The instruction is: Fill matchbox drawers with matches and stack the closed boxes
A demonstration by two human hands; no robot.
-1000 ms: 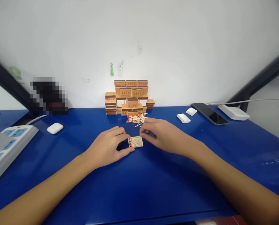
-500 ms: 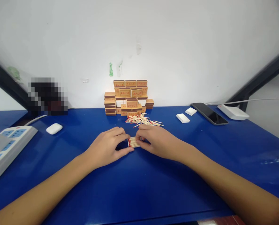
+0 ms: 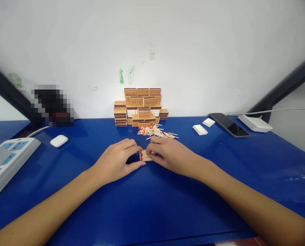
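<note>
A small white matchbox tray (image 3: 141, 159) lies on the blue table, with red-tipped matches (image 3: 146, 155) side by side in it. My left hand (image 3: 121, 157) grips the tray's left end between thumb and forefinger. Over its right part, my right hand (image 3: 169, 154) has its fingers curled and pinched on the matches; whether it holds one or presses several I cannot tell, and it hides the tray's right end. Just beyond the hands lies a loose pile of matches (image 3: 154, 131).
Yellow-and-brown matchboxes (image 3: 142, 106) are stacked against the white wall. On the right are two small white trays (image 3: 199, 129), a phone (image 3: 229, 124) and a white box (image 3: 254, 123). A white earphone case (image 3: 59, 140) and a power strip (image 3: 12, 160) are on the left.
My right hand's fingers have shifted slightly left over the matches in the tray. The left hand keeps its grip in the same place.
</note>
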